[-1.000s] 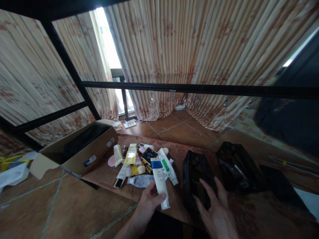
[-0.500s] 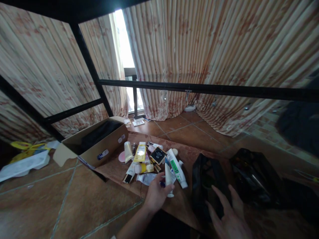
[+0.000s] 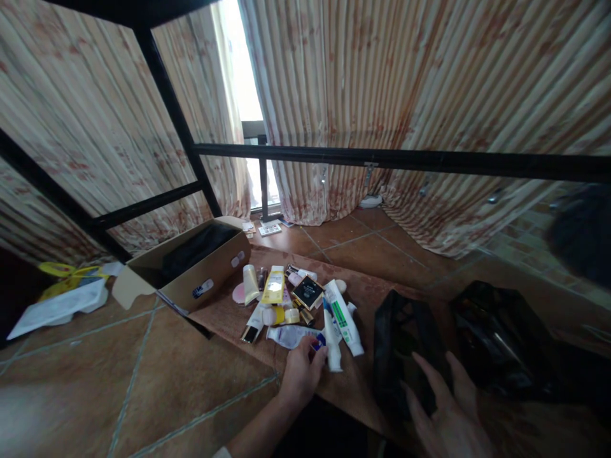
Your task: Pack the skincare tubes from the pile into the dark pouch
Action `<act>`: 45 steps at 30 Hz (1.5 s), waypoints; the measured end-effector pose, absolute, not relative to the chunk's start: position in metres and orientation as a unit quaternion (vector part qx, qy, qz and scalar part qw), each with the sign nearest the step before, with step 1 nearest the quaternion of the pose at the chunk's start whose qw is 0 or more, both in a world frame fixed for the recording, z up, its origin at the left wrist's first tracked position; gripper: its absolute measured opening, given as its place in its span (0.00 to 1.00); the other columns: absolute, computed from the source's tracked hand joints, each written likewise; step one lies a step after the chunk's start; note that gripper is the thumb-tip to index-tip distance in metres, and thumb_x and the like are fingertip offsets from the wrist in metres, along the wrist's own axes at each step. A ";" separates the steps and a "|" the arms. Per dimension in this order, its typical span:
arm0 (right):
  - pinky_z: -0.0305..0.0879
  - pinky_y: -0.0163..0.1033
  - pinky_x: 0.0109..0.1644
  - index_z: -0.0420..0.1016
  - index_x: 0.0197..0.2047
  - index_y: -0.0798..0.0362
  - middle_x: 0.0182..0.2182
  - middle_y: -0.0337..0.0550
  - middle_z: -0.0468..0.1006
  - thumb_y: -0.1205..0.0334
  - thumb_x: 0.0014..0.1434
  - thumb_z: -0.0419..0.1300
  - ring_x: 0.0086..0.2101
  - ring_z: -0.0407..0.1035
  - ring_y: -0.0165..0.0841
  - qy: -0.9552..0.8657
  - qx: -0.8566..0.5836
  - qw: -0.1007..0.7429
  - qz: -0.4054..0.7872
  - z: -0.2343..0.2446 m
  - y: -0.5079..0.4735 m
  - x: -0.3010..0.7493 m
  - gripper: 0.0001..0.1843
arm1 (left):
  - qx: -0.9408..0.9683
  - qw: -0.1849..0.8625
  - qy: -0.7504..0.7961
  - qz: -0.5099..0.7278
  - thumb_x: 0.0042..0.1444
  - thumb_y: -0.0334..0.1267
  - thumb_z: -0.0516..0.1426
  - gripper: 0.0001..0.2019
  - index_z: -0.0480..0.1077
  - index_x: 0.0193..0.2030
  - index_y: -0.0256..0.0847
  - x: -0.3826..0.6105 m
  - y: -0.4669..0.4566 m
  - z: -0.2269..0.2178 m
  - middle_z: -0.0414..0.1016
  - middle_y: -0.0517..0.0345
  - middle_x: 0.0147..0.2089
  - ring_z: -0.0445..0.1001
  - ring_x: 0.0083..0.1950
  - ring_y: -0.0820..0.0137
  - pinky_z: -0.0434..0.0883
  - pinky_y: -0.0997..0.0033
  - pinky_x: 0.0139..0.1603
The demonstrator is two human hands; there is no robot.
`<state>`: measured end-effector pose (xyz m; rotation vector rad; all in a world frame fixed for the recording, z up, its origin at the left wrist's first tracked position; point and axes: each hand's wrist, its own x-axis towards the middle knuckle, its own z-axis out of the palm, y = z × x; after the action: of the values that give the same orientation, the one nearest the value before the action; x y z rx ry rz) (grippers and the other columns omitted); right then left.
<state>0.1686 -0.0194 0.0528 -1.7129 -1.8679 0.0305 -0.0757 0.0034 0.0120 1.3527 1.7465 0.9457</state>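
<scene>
My left hand is low in the middle, fingers curled against a white tube with a blue band. The tube lies on the brown mat at the near edge of a pile of cosmetics: a yellow tube, a green-and-white tube, a black compact and several small bottles. My right hand hovers with fingers spread just over the near end of a black pouch, holding nothing.
An open cardboard box with something black inside stands left of the pile. A second shiny black bag lies at the right. A black metal frame bar crosses in front of striped curtains. White plastic bags lie on the tiled floor at left.
My left hand lifted the blue-banded tube upright, then laid it down at the pile's edge. My right hand slid rightward along the black pouch. The view shifted left.
</scene>
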 end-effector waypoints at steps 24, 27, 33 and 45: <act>0.65 0.63 0.54 0.67 0.58 0.46 0.60 0.51 0.59 0.55 0.53 0.54 0.61 0.54 0.56 -0.714 -0.632 0.303 -0.010 0.047 -0.018 0.169 0.28 | 0.492 0.083 0.799 0.335 0.53 0.42 0.56 0.20 0.69 0.52 0.38 -0.193 0.002 0.031 0.74 0.49 0.48 0.73 0.45 0.61 0.70 0.64 0.44; 0.66 0.62 0.54 0.66 0.58 0.45 0.59 0.51 0.60 0.56 0.53 0.53 0.61 0.54 0.55 -0.716 -0.631 0.299 -0.012 0.046 -0.018 0.169 0.28 | 0.509 0.064 0.795 0.324 0.53 0.39 0.56 0.22 0.66 0.55 0.38 -0.193 0.005 0.031 0.72 0.48 0.52 0.70 0.51 0.59 0.69 0.62 0.49; 0.65 0.62 0.56 0.67 0.57 0.45 0.61 0.50 0.58 0.56 0.55 0.54 0.62 0.53 0.53 -0.718 -0.630 0.294 -0.003 0.053 -0.018 0.168 0.25 | 0.524 0.076 0.820 0.218 0.50 0.37 0.58 0.26 0.64 0.57 0.33 -0.204 0.000 0.027 0.72 0.44 0.53 0.68 0.55 0.56 0.63 0.58 0.57; 0.70 0.55 0.50 0.67 0.55 0.53 0.65 0.55 0.48 0.50 0.62 0.47 0.61 0.55 0.53 -0.691 -0.673 0.265 -0.003 0.056 -0.021 0.158 0.24 | 0.519 0.128 0.820 0.207 0.49 0.42 0.57 0.21 0.67 0.51 0.37 -0.194 -0.007 0.036 0.74 0.47 0.45 0.72 0.49 0.58 0.66 0.65 0.47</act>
<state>0.1576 -0.0215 0.0559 -1.8180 -1.8672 -0.0075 -0.1941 -0.0072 0.0356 1.5092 2.3851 0.6016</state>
